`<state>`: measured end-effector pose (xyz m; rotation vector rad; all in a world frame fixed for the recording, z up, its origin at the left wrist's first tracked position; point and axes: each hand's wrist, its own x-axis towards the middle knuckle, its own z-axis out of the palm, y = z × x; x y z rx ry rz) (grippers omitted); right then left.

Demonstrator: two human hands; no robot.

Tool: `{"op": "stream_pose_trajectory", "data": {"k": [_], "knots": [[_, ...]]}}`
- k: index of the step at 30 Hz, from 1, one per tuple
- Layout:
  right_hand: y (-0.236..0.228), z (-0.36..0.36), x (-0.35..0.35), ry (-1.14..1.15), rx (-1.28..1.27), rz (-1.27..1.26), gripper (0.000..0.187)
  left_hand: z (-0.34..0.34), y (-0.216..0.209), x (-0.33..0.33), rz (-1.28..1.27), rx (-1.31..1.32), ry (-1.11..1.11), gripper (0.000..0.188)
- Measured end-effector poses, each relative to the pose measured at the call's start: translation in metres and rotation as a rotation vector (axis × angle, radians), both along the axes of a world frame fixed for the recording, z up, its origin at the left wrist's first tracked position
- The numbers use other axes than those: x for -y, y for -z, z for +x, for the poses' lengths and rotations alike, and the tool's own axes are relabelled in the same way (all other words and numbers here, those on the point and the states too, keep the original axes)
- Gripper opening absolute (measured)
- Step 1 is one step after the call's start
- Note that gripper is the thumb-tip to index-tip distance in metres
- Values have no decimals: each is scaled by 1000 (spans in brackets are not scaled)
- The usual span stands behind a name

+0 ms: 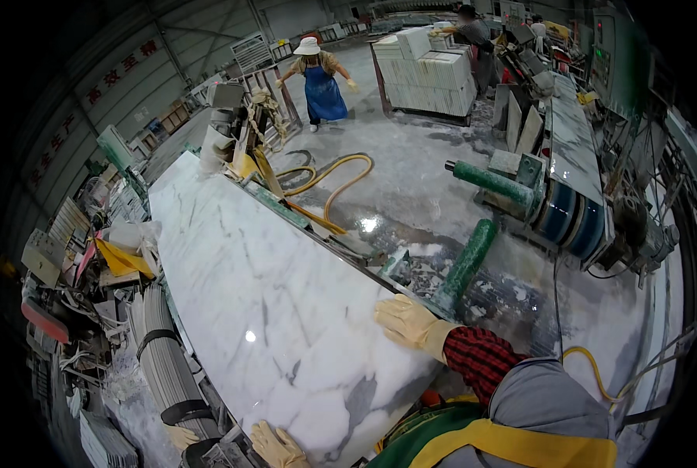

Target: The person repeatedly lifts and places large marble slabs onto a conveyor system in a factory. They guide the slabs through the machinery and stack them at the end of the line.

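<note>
A long white marble slab (255, 288) with grey veins lies flat in front of me, running from lower right to upper left. My right hand (407, 320), in a pale yellow glove, rests flat on the slab's near right edge. My left hand (276, 446), gloved the same, grips the slab's near bottom edge. A red plaid cuff and grey sleeve cover my right forearm (481, 355).
Green rollers (467, 264) and a conveyor machine (571, 210) stand to the right. A yellow hose (329, 187) lies on the wet floor. A person in a blue apron (321, 86) stands far off by stacked white tiles (430, 74). Clutter and grey slabs (165, 359) line the left.
</note>
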<state>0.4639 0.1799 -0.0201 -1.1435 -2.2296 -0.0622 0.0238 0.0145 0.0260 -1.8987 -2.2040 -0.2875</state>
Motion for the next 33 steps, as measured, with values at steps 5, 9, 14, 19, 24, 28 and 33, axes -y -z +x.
{"op": "stream_pose_trajectory", "data": {"k": [5, 9, 14, 19, 24, 28, 33], "knots": [[9, 3, -2, 6, 46, -4, 43, 0, 6, -1, -10, 15, -14, 53], [9, 4, 0, 9, 67, -10, 45, -1, 10, 0, -23, 40, -29, 53], [10, 3, 0, 0, 31, -36, 45, -39, 81, -2, 45, 37, -136, 51], [7, 5, 3, 2, 29, -52, 44, -37, 79, -4, -5, 40, -158, 51], [7, 5, 5, 9, 36, -22, 44, -40, 85, -2, -5, 22, -180, 51], [7, 7, 7, 3, 38, -5, 44, -38, 85, -3, -14, 22, -187, 51], [7, 5, 8, -5, 14, 1, 43, -40, 87, 5, 26, 41, -163, 49]]}}
